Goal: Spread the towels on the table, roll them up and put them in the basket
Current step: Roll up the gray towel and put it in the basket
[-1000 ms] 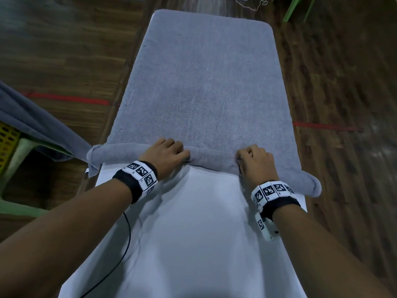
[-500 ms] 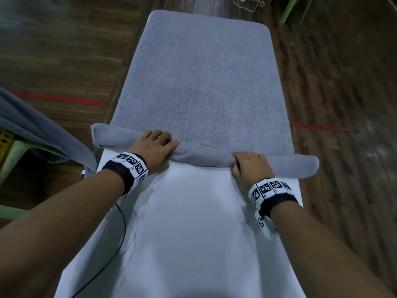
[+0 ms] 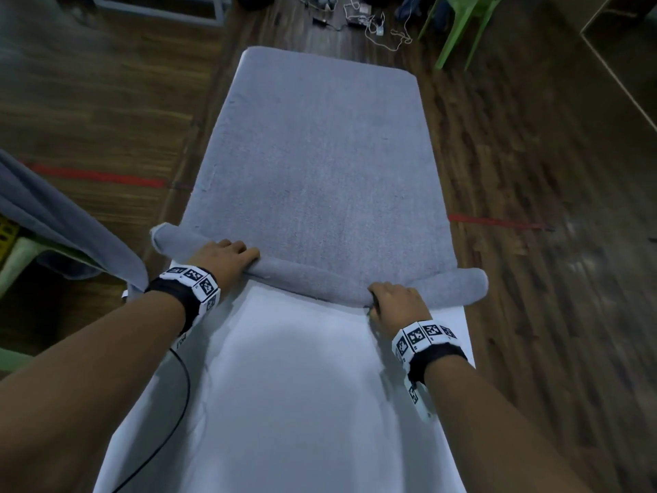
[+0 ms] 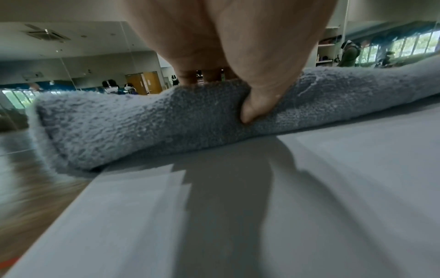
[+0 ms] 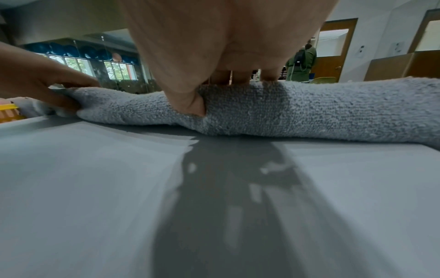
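A grey towel (image 3: 320,165) lies flat along the white table (image 3: 284,386), its near end wound into a roll (image 3: 313,282) that overhangs both table sides. My left hand (image 3: 227,257) grips the roll near its left end, fingers over the top and thumb (image 4: 257,107) pressed into the front of the roll (image 4: 142,127). My right hand (image 3: 394,297) grips the roll (image 5: 309,112) further right, thumb (image 5: 190,105) dug into its front, fingers on top. The left hand (image 5: 47,88) also shows in the right wrist view.
Another grey towel (image 3: 53,222) hangs over a yellow basket (image 3: 7,233) on a green stool at the left. A black cable (image 3: 177,403) trails off my left wrist. Green chair legs (image 3: 458,33) and loose cords lie on the wooden floor beyond the table's far end.
Both hands have rolled the towel's near end further away from me, and the roll has grown thicker. More bare white table shows in front of me.
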